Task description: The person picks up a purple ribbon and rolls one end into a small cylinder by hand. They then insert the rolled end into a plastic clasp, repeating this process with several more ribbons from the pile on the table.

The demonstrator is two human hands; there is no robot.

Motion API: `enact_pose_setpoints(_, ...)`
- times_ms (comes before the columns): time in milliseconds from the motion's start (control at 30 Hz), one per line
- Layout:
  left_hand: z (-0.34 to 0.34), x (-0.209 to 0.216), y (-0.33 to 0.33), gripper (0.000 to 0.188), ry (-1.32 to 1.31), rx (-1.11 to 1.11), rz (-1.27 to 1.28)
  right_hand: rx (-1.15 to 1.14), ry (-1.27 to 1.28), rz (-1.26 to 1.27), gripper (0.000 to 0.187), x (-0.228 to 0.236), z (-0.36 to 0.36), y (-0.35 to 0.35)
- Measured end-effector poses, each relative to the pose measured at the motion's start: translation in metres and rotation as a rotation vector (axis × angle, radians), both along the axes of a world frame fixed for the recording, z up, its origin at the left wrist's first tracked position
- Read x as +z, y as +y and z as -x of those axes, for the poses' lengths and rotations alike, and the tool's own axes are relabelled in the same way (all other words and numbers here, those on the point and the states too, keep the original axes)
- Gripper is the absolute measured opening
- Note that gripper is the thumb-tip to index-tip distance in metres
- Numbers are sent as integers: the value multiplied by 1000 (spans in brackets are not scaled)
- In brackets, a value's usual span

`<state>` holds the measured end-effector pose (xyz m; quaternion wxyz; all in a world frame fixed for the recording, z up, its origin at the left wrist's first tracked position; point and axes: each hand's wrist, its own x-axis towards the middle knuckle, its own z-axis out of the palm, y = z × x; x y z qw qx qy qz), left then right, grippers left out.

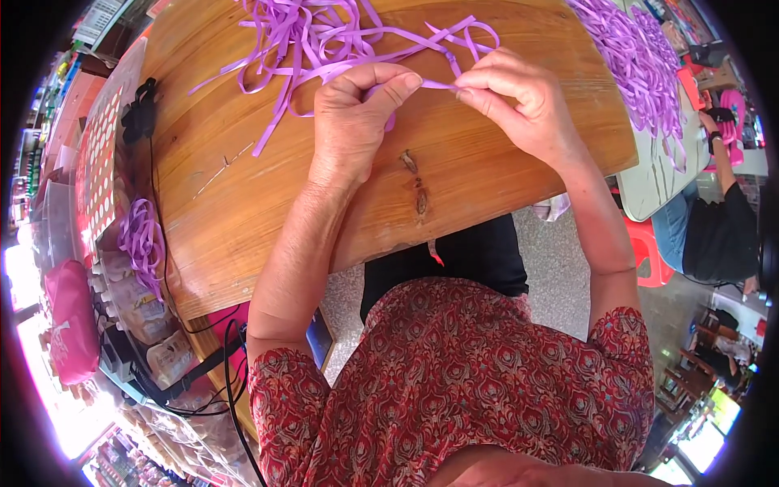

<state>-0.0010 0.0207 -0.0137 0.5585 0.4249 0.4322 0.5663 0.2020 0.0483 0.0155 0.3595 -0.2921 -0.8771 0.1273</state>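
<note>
A purple ribbon [436, 84] is stretched between my two hands above the wooden table [268, 195]. My left hand [357, 105] is closed on it, with the thumb pressed on top of the bent fingers. At the other end of the short taut span, my right hand [519, 97] pinches the ribbon between thumb and forefinger. A loop of ribbon with a small knot rises just beyond the right fingertips. Past my left hand lies a loose tangle of purple ribbons [300, 32], its strands trailing toward me and to the left.
A large heap of purple ribbons [633, 65] covers part of a pale table [661, 178] at the right. Another person [718, 235] sits there beside a red stool [647, 252]. Along the left edge are a purple ribbon bundle [144, 243], a pink pouch [71, 323] and black cables [231, 365].
</note>
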Motion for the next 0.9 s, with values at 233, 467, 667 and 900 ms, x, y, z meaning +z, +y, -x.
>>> enact_pose_setpoints(233, -15, 2, -5, 9, -24, 41, -84, 261, 509, 985, 19, -11, 11, -8)
enact_pose_setpoints(467, -13, -4, -7, 10, -151, 34, -80, 110, 515, 617, 24, -15, 32, -3)
enact_pose_setpoints(667, -15, -8, -10, 11, -116, 74, -136, -6, 298, 108, 30, -21, 39, -1)
enact_pose_setpoints(900, -17, -6, -11, 10, -82, 73, -88, -164, 108, -268, 33, -20, 46, -7)
